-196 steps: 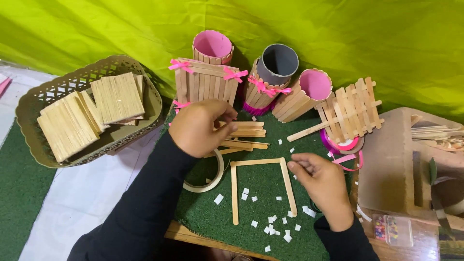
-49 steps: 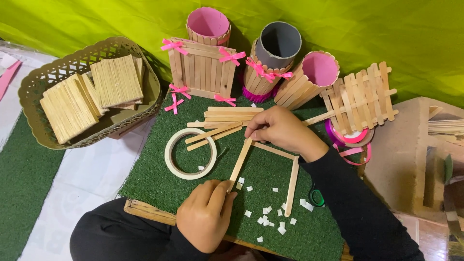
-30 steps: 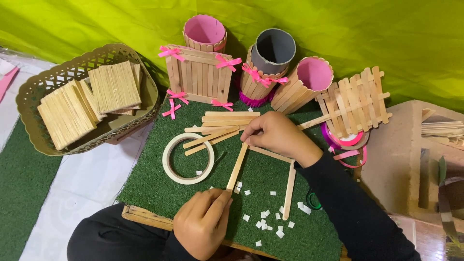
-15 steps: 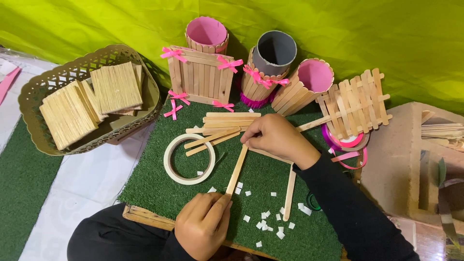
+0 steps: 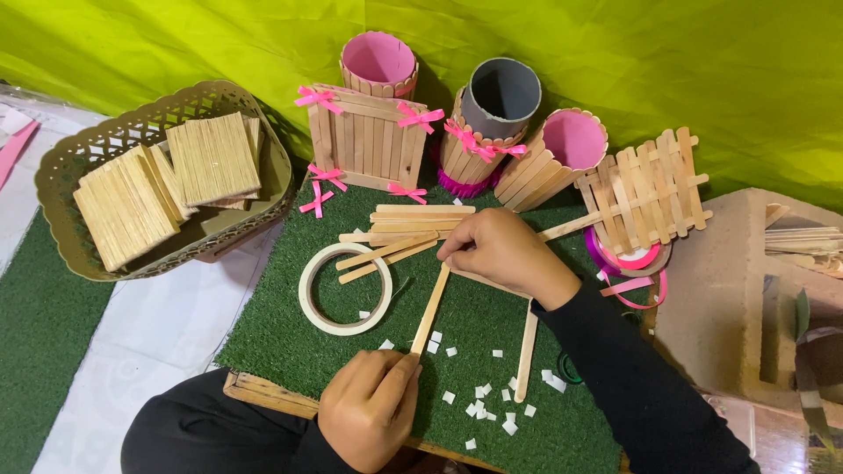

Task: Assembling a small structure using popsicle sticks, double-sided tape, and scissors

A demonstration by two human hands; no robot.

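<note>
Wooden stick frame (image 5: 525,351), light and brittle, on green turf (image 5: 281,325).
My left hand (image 5: 369,420) pinches one stick's (image 5: 430,309) lower end; my right hand (image 5: 502,254) presses the top corner joint.

Backdrop cloth (image 5: 720,79): bright yellow-green, plain; grass mat (image 5: 290,307): dark green, tufted texture, strewn with small white paper squares (image 5: 492,412); tape ring (image 5: 345,289): cream-white. Craft sticks (image 5: 413,230) and stick stacks (image 5: 171,184): pale natural wood with fine parallel grain lines, the stacks in a beige basket (image 5: 79,254) with an openwork lattice rim. Stick-clad holders: two pink-lined (image 5: 575,139), one grey-lined (image 5: 502,92), with pink ribbon bows (image 5: 420,114); lattice fence piece (image 5: 645,193): crossed pale wood over pink ribbon (image 5: 628,268); sleeves (image 5: 641,395): black.
</note>
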